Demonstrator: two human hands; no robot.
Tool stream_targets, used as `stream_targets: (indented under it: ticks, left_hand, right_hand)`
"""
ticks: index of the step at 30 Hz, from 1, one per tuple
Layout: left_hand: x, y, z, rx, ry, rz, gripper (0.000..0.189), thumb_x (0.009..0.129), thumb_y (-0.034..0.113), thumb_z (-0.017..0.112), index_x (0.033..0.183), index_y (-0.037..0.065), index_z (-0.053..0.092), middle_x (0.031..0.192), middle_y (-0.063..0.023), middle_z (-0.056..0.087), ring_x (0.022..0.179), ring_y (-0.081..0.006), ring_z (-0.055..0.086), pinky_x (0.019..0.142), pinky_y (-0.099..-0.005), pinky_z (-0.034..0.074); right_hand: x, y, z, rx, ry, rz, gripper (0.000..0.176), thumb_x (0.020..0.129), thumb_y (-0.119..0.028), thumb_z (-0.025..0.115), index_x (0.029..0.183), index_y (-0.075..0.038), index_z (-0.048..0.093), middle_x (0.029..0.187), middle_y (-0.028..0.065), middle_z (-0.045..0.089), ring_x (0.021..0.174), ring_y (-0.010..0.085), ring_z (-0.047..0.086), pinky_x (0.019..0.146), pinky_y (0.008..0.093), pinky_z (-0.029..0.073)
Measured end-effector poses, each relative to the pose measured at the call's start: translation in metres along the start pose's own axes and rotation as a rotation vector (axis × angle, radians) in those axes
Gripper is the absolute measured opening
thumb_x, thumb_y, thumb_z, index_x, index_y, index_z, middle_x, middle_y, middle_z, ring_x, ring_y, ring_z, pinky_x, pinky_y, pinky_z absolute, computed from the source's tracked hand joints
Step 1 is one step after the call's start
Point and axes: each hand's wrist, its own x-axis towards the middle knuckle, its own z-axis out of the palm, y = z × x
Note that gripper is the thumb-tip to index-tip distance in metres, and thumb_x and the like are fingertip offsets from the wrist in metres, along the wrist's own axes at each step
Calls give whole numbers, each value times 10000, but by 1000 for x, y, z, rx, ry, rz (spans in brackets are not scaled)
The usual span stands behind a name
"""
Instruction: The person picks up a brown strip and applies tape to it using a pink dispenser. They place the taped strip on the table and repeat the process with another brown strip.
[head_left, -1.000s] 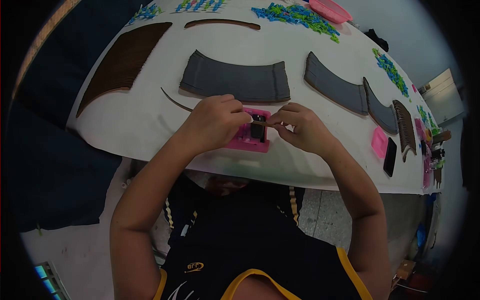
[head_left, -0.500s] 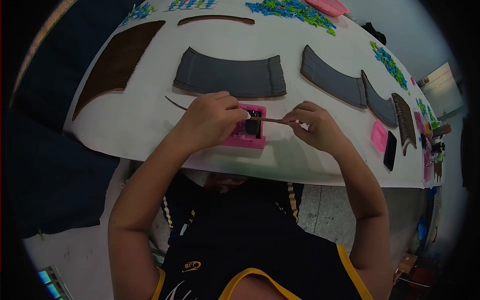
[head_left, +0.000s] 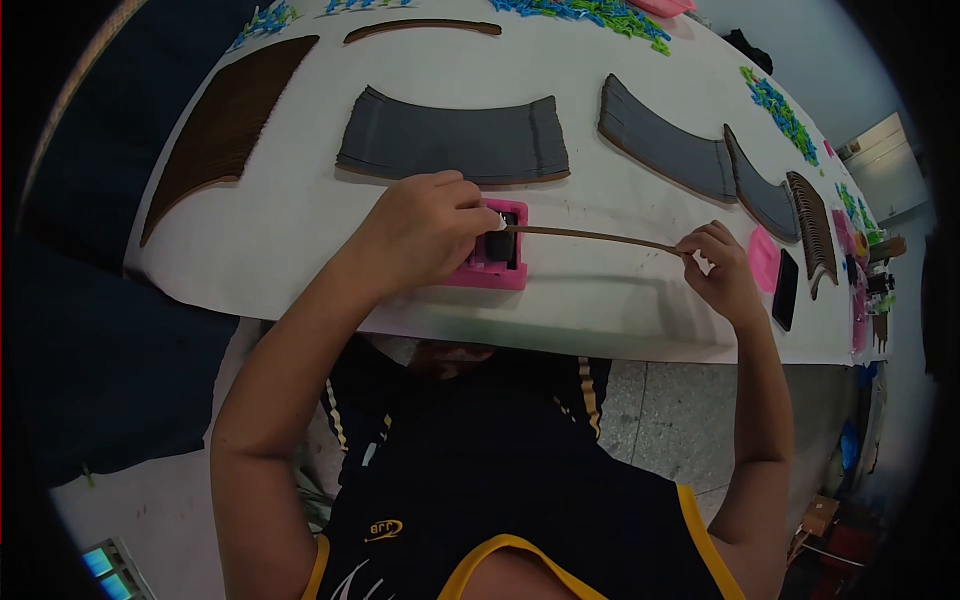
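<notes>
A thin brown strip [head_left: 590, 236] stretches almost level above the white table. My right hand [head_left: 722, 268] pinches its right end between thumb and fingers. At the strip's other end, my left hand [head_left: 425, 228] is closed with a small white piece [head_left: 499, 222], perhaps cloth or paper, showing at its fingertips against the strip. Just under the left fingers sits a pink holder [head_left: 515, 279] with a black block [head_left: 499, 247] in it. Part of the holder is hidden by the left hand.
Dark grey strips [head_left: 450, 140] lie side by side beyond my hands, with another grey group [head_left: 665, 150] to the right. Brown strips [head_left: 225, 125] lie at left. A black phone [head_left: 786, 290] and pink dish [head_left: 763, 262] are at right. Blue and green clips [head_left: 590, 15] lie at the back.
My right hand has moved well to the right with the strip's end, and a longer stretch of strip now shows between my hands. My left hand stays over the pink holder.
</notes>
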Motion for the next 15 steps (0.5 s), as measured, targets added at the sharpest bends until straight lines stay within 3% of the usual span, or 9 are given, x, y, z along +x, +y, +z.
stream_targets:
  ticks: [15]
  left_hand:
    - [12,7,4,-18,-43,-7,216,793,-32,733,970,84,775,838,-69,702,824,-271,651,721,-396,562]
  right_hand:
    - [-2,2,-19,-67,43,-53,209,789,109,687,959,-10,715,908,93,707,915,279,658,807,382,541]
